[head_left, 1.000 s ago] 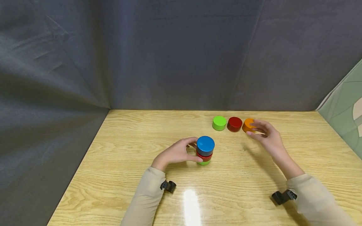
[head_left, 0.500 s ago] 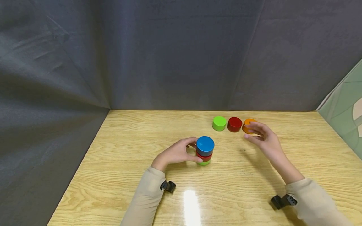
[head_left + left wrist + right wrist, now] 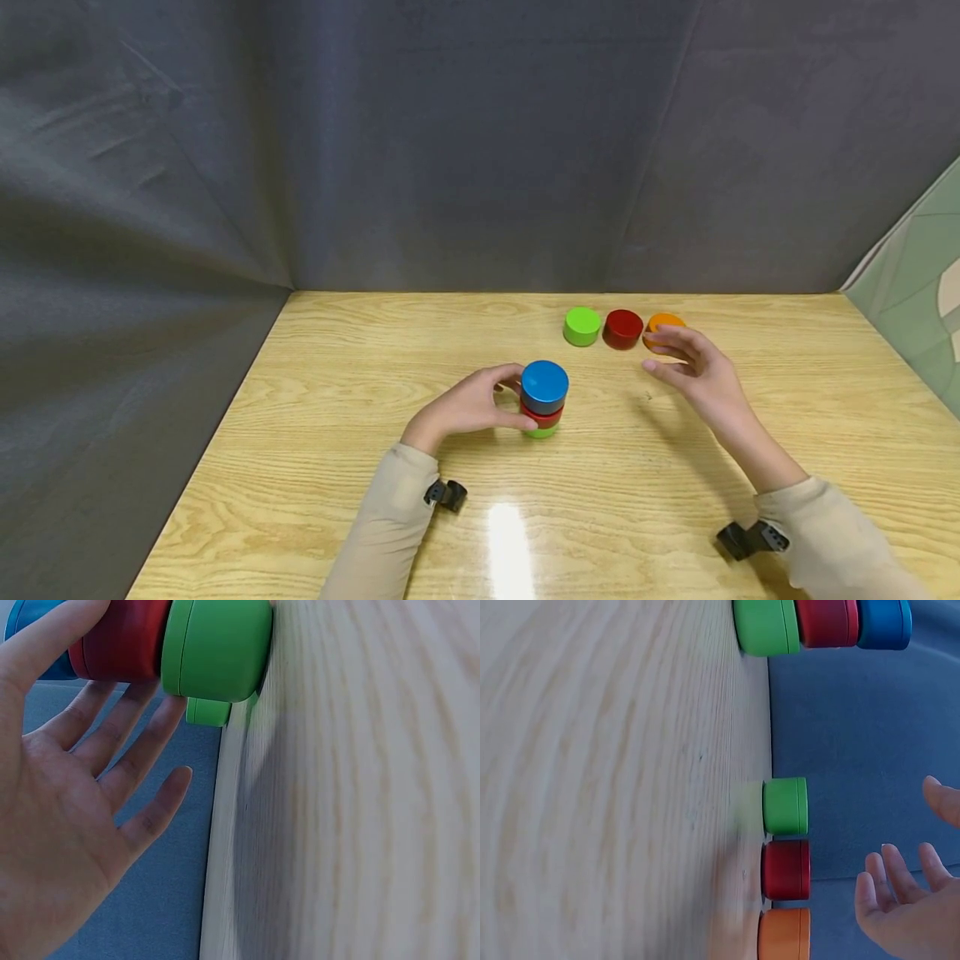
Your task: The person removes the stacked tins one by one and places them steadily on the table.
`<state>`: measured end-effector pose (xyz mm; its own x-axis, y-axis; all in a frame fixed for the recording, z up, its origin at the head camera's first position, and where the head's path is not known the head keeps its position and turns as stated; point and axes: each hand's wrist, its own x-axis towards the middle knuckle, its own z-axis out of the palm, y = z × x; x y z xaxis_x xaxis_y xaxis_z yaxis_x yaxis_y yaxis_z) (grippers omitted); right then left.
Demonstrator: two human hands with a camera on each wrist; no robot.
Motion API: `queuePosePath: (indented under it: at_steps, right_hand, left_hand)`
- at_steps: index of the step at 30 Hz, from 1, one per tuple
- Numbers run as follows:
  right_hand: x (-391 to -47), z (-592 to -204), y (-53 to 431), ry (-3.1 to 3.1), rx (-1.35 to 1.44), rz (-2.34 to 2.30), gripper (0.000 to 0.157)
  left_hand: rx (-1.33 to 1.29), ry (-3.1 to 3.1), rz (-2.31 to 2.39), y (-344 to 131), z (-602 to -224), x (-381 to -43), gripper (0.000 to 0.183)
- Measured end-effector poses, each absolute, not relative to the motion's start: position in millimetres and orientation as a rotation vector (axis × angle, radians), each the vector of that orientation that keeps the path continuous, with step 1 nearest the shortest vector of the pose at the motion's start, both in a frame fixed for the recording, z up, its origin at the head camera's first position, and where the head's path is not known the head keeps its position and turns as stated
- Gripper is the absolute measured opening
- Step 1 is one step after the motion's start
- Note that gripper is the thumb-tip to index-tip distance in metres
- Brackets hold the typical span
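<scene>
Three small round tins are stacked in the middle of the table: a blue tin (image 3: 544,385) on top, a red tin (image 3: 542,417) below it and a green tin (image 3: 542,432) at the bottom. My left hand (image 3: 474,402) holds the stack from its left side, thumb in front of the red tin (image 3: 124,637) and fingers behind. In the left wrist view, the little finger stands free. My right hand (image 3: 703,367) hovers in front of an orange tin (image 3: 664,322), partly covering it. Its fingers are loosely bent, with nothing between them and the thumb.
Left of the orange tin, a dark red tin (image 3: 623,330) and another green tin (image 3: 582,327) stand in a row near the table's back edge. A dark grey cloth (image 3: 480,150) hangs behind the table (image 3: 337,500) and along its left side.
My right hand has drifted slightly left and toward me, uncovering more of the orange tin. The left hand and the stack stay put.
</scene>
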<state>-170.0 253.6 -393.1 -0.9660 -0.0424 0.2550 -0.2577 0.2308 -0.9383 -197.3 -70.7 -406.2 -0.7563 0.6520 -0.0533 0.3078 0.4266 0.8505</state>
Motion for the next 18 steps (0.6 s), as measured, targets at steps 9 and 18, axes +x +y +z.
queuePosePath:
  at_steps: [9,18]
  right_hand:
    - [-165.0,-390.4,245.4,-2.319,0.346,1.824,0.046]
    - [-158.1,-386.3,236.0,-2.304,0.41,1.846,0.045]
  left_hand:
    - [0.822,2.322,1.247,-70.8,-406.5,-197.6,0.061]
    - [0.821,2.312,1.26,-70.4,-406.4,-198.4,0.059]
